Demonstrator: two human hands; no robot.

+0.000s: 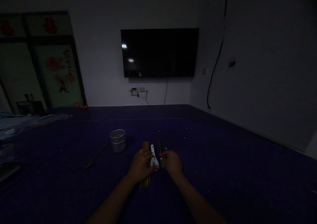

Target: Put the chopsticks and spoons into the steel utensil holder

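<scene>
Lying white spoon (153,158) as landmark: handle directed away from the body, bowl towards it, long axis almost straight along the line of view. Just left of the spoon and nearly parallel, a row of wooden chopsticks (145,182); just right, a dark-handled utensil (159,146), handle also pointing away, tilted slightly leftward at the far end.

Nearest to the spoon, the left hand (141,164): draped over the chopsticks from the left, thumb reaching across at the spoon's bowl, fingers loosely curved. Cannot tell whether gripping or merely resting. On the spoon's other side, the right hand (172,163), fingertips drawn together at the dark-handled utensil (pinching, perhaps, but impossible to confirm).

Farther left of the spoon, beyond the chopsticks, a metal cup (119,144), upright, and past it a long thin utensil (97,154) lying aslant.

Hidden: middle of the chopsticks, under the left hand; part of the spoon's bowl, behind the thumb. Hard to make out in such gloom: chopstick count, dark-handled utensil's lower end, cup's contents.
</scene>
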